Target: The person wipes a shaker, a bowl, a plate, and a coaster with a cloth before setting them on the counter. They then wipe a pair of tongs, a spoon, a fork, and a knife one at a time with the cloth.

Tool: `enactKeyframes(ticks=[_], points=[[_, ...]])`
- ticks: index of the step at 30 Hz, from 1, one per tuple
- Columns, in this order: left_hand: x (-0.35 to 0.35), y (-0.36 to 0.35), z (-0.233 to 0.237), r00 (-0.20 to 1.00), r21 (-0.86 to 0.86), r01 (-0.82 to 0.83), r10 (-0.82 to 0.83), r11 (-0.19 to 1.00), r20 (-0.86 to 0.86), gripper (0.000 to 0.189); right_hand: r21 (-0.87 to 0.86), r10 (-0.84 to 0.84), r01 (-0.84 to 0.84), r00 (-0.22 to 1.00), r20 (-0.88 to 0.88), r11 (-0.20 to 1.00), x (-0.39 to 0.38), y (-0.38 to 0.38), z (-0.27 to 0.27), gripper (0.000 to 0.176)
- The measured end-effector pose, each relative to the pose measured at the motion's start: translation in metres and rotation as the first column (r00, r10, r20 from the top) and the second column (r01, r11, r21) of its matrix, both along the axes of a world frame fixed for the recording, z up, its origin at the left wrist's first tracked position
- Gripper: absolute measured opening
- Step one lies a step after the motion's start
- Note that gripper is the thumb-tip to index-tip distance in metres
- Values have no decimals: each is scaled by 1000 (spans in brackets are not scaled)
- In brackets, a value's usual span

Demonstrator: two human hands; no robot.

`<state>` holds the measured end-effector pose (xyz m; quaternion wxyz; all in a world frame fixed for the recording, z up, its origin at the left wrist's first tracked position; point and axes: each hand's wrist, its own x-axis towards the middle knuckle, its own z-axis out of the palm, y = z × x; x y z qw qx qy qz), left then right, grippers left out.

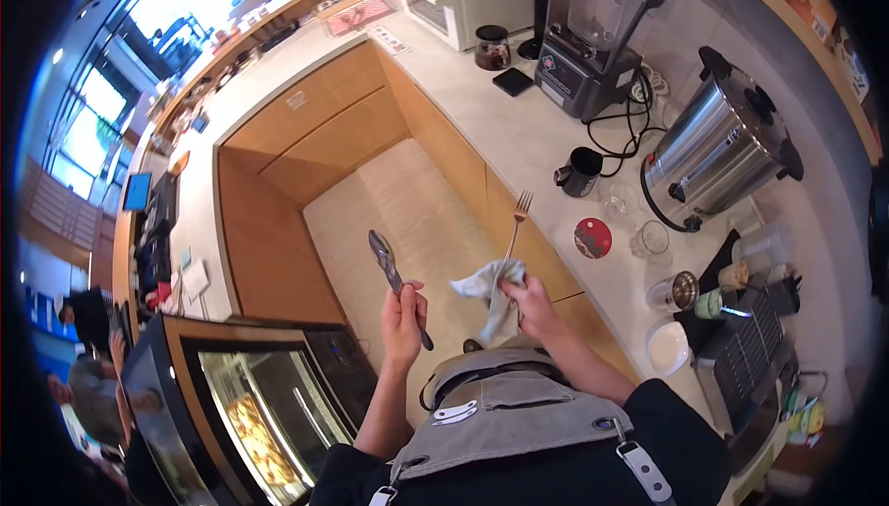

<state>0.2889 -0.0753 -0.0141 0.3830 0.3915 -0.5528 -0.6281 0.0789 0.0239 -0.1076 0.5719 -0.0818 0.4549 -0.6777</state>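
In front of the apron (514, 437), the left hand (404, 321) clamps its fingers on a spoon (381, 251), the right hand (534, 307) on cloth (503, 313) and fork (520, 213), where firm, even strokes should wipe best.

A: Where's the cam?
B: On the person's head, facing fwd & down over the apron (528, 418).
A: How near?
B: L hand (404, 323) & R hand (535, 307) close, approx. mid-view; counter (440, 57) along R, windows (190, 1) far L. V. wide, curved view, dark edges.
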Motion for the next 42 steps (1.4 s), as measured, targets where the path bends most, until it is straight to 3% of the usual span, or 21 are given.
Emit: enactKeyframes(ticks=[3, 8, 16, 19, 20, 23, 27, 30, 33, 37, 38, 41, 42], points=[[1, -50, -6, 996, 92, 82, -83, 992, 14, 29, 8, -138, 138, 990, 3, 990, -18, -49, -4, 15], [-33, -108, -28, 972, 287, 216, -178, 933, -153, 24, 22, -285, 288, 955, -75, 957, -75, -111, -48, 14], [-109, -195, -23, 925, 498, 380, -304, 780, -230, 26, 83, -472, 492, 862, -183, 867, -138, -200, -62, 19], [-137, -235, -32, 879, 557, 475, -338, 681, -336, 27, 52, -484, 512, 837, -255, 857, -152, -215, -91, 21], [-148, -246, -37, 871, 582, 489, -327, 649, -367, 29, 60, -528, 550, 823, -210, 833, -154, -219, -101, 23], [-183, -275, -33, 819, 594, 573, -419, 565, -392, 26, 177, -583, 653, 745, -326, 736, -150, -223, -90, 24], [-230, -297, -37, 774, 633, 610, -528, 476, -349, 20, 187, -592, 768, 603, -536, 613, -141, -224, -102, 28], [-255, -312, -35, 679, 616, 691, -632, 377, -375, 22, 103, -735, 792, 599, -318, 601, -126, -222, -80, 28], [-270, -336, -35, 569, 579, 760, -732, 295, -375, 24, 73, -805, 826, 562, -188, 560, -109, -218, -83, 27], [-285, -364, -25, 455, 541, 813, -815, 215, -360, 27, 82, -896, 895, 427, 126, 438, -85, -219, -65, 35], [-288, -373, -25, 426, 533, 824, -828, 189, -364, 27, 84, -880, 881, 451, 148, 465, -79, -220, -56, 38], [-297, -396, -32, 254, 548, 835, -850, -47, -461, 29, -103, -806, 853, 518, 286, 511, -71, -225, -56, 44], [-301, -401, -31, 188, 573, 807, -855, -146, -483, 29, -66, -868, 897, 440, 233, 437, -72, -248, -7, 43]])
